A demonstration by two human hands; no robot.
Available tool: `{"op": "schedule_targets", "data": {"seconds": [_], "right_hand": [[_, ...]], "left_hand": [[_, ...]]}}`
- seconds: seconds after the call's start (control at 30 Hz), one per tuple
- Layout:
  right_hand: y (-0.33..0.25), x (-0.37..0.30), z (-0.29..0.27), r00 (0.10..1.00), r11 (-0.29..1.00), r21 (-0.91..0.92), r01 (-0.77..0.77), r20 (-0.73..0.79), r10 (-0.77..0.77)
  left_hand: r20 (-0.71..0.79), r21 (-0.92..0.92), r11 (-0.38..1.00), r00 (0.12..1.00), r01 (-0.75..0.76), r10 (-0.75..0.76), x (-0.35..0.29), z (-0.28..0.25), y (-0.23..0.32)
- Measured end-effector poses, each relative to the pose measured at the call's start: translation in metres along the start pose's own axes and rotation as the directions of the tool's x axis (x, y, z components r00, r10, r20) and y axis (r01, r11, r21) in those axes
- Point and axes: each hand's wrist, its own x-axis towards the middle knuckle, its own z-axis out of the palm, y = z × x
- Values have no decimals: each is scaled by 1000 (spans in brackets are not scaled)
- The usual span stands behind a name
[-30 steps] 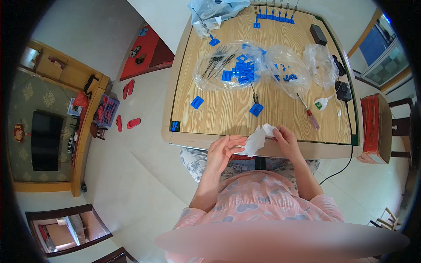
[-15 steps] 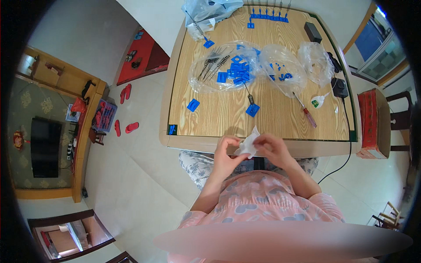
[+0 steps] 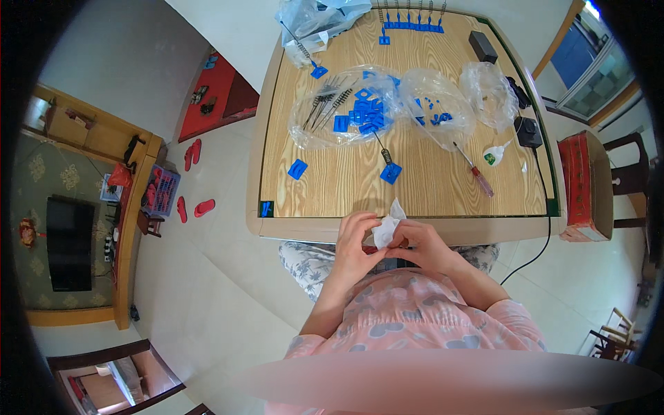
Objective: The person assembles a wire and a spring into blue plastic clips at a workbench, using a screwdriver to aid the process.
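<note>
Left hand [image 3: 357, 243] and right hand [image 3: 423, 246] hold crumpled white tissue [image 3: 385, 234] between them, at near edge of wood-grain surface [image 3: 332, 198]. Past them: blue square piece [image 3: 391, 173] with dark coil [image 3: 386, 157]; loose blue square [image 3: 297, 169] further left. Middle: clear plastic bag [image 3: 304, 136] with dark spring rods [image 3: 321, 105], pile of blue parts [image 3: 368, 114]. Screwdriver [image 3: 481, 182] lies right, reddish handle toward near edge. Far side: pale blue bag [image 3: 318, 19] left, black box [image 3: 483, 47] right.

No lettering or number can be read. A small white rounded piece with a green patch [image 3: 494, 155], lying on the wood-grain worktop [image 3: 332, 187] beyond and right of the right grip [image 3: 408, 242], and a red cardboard box [image 3: 575, 183] farther right show markings too small to decipher.
</note>
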Motion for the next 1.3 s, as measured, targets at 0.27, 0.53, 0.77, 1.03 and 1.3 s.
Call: {"op": "schedule_targets", "data": {"seconds": [0.27,0.53,0.77,1.03,1.3], "right_hand": [[2,2,-6,998,997,49,67,-22,-66],[7,8,16,931,963,-123,241,-250,-265],[-3,2,21,954,977,172,126,-292,-71],[-6,10,16,995,964,250,85,31,-96],[-5,0,7,982,987,132,90,155,-111]], "left_hand": [[34,-131,991,999,8,-3,-7,4,-7],[-113,-258,966,993,-16,-13,3,8,14],[-124,-577,810,969,106,-215,-7,6,0],[246,-501,760,910,414,-333,-8,-9,7],[266,-178,973,959,145,-95,-12,-21,6]]}}
